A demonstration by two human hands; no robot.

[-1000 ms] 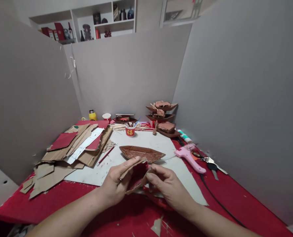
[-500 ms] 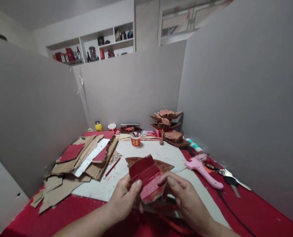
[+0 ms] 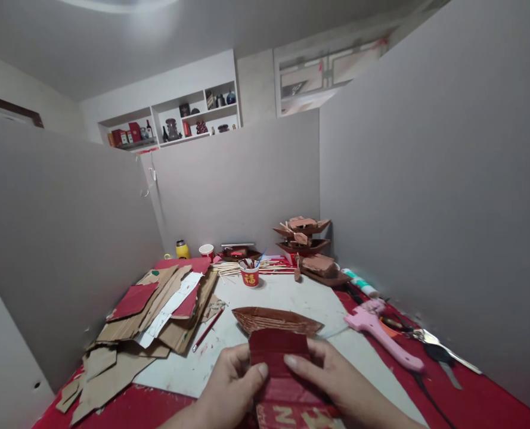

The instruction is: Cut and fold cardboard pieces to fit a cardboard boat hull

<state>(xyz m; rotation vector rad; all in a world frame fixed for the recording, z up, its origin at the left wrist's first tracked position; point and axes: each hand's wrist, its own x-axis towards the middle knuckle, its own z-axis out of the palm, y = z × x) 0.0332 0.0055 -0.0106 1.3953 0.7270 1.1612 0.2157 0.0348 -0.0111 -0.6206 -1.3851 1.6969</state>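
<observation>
A creased dark red cardboard piece (image 3: 282, 381) is held low in front of me, with pale printed letters near its lower end. My left hand (image 3: 231, 381) grips its left edge, thumb on top. My right hand (image 3: 336, 378) grips the right edge, its thumb also on the face. The fingers behind the card are partly hidden. Just beyond the card, a brown boat-shaped piece (image 3: 276, 322) lies on the white sheet (image 3: 309, 298), its near side partly covered by the card.
Cardboard scraps (image 3: 161, 316) and a red pencil (image 3: 208, 330) lie left. A red cup (image 3: 250, 274) with tools stands behind. Brown model boats (image 3: 303, 244) are stacked at the back right. A pink glue gun (image 3: 383, 336), scissors (image 3: 448, 348) and a cable are on the right.
The card has turned to lie straighter and moved lower, showing printed letters. My right hand has shifted to its right edge. The view has tilted upward.
</observation>
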